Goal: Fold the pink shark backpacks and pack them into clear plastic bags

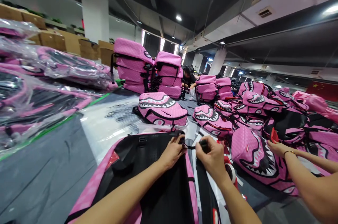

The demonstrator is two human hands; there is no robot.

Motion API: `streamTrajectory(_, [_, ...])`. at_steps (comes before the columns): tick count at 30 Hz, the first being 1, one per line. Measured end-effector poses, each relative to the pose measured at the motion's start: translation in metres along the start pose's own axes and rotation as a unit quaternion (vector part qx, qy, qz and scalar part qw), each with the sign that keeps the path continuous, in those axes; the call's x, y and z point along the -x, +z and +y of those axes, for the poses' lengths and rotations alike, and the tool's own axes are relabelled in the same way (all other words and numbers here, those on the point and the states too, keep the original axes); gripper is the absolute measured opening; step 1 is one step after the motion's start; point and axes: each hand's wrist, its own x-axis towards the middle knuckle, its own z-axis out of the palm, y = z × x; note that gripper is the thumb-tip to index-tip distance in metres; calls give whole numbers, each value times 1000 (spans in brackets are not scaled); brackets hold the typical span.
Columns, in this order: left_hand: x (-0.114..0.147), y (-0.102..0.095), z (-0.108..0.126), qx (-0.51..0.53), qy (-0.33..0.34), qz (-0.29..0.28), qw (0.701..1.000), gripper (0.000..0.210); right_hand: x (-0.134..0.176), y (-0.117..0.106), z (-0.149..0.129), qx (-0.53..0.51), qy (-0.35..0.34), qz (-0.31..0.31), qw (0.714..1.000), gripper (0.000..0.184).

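Item in hand: a pink backpack (148, 181) lying black back panel up on the grey table (52, 174), right in front of me. My left hand (173, 152) pinches a thin black strap (188, 146) at the bag's top edge; my right hand (211, 155) is clenched on the strap's other end — both fingers closed on it. Beyond: loose backpacks with shark-mouth print (161, 108), more stacked in piles (132, 65), others sealed in clear plastic bags (52, 65) at left. A co-worker's hand (277, 146) rests on another backpack (256, 157) — with something red.
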Motion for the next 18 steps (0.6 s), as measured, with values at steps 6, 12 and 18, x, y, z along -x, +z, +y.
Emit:
streamTrajectory(6, [6, -43, 47, 4, 79, 96, 992, 30, -16, -9, 4, -44, 57, -95, 993, 31])
streamTrajectory(12, [21, -45, 56, 43, -54, 20, 997, 25, -39, -12, 7, -174, 105, -232, 951, 42])
streamTrajectory(18, [139, -28, 96, 232, -227, -82, 942, 31, -59, 48, 58, -40, 10, -270, 962, 40])
